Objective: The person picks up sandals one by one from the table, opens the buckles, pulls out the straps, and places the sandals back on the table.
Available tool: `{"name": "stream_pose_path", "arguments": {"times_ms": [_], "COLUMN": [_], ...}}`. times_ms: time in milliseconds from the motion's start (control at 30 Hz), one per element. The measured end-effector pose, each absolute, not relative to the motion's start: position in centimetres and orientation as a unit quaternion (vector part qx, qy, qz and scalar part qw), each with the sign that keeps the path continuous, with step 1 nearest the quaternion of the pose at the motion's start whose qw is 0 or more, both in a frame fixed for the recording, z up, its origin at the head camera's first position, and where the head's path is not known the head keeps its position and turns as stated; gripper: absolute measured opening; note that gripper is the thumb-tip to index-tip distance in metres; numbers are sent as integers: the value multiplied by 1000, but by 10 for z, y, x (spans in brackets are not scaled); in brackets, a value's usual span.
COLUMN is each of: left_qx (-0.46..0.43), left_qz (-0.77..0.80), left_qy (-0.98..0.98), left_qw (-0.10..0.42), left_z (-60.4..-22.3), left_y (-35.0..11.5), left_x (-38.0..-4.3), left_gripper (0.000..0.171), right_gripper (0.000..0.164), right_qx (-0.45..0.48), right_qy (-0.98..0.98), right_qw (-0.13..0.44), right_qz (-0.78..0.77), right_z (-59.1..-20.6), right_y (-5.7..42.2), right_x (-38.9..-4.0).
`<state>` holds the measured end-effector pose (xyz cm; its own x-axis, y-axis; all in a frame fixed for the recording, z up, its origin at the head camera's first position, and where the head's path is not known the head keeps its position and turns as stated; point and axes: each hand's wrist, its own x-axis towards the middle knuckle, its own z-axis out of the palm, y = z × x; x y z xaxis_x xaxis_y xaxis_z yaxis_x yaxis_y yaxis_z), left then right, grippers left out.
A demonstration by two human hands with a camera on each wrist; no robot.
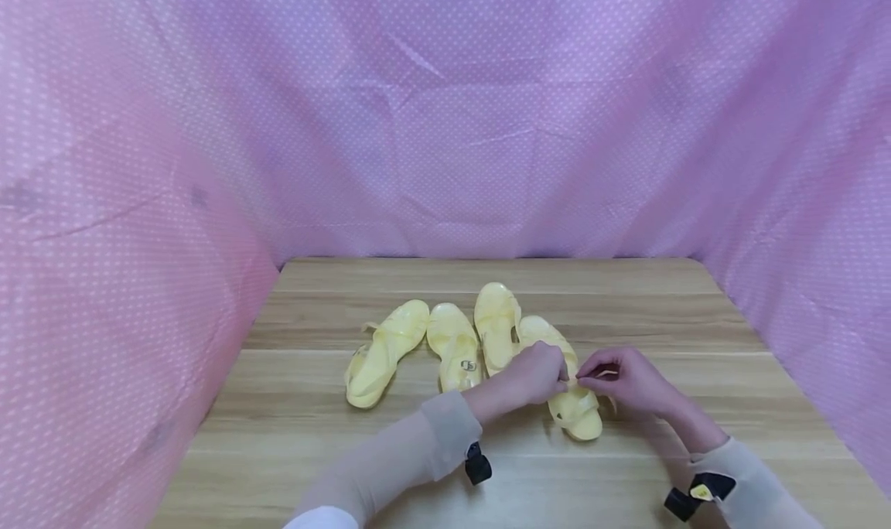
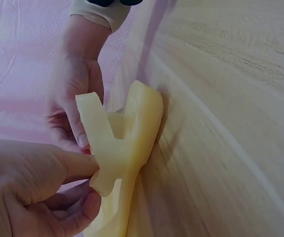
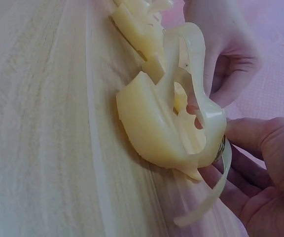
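The rightmost pale yellow jelly sandal (image 1: pixel 579 417) lies on the table with its heel end toward me, both hands at its ankle strap. From its left side my left hand (image 1: pixel 532 374) reaches over and pinches a strap (image 2: pixel 107 163) between thumb and fingers. My right hand (image 1: pixel 632 380) pinches the strap near the buckle (image 3: pixel 222 149) on the other side, thumb against the outer face. One loose strap end (image 3: pixel 206 205) dangles below the right fingers in the right wrist view. The sandal's middle is partly hidden by the left hand.
Three more sandals of the same kind lie to the left: one slanted at the far left (image 1: pixel 386 351), one beside it (image 1: pixel 452 336), another set slightly farther back (image 1: pixel 496 312). Pink dotted cloth (image 1: pixel 452 127) surrounds the back and sides of the wooden table (image 1: pixel 278 436).
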<state>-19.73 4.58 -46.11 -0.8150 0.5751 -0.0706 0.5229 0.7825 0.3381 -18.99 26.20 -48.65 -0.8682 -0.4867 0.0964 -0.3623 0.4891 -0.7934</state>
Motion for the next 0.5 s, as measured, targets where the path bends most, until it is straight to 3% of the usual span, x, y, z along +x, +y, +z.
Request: {"name": "stream_pose_path", "arguments": {"times_ms": [500], "left_qx": [297], "left_qz": [130], "left_qy": [942], "left_qw": [90], "left_z": [-459], "left_y": [51], "left_x": [-201], "left_gripper": [19], "right_gripper": [12], "right_qx": [-228], "right_qy": [859], "right_qw": [71], "right_qz": [-453], "right_z": [-491], "right_y": [263], "right_x": [-191]}}
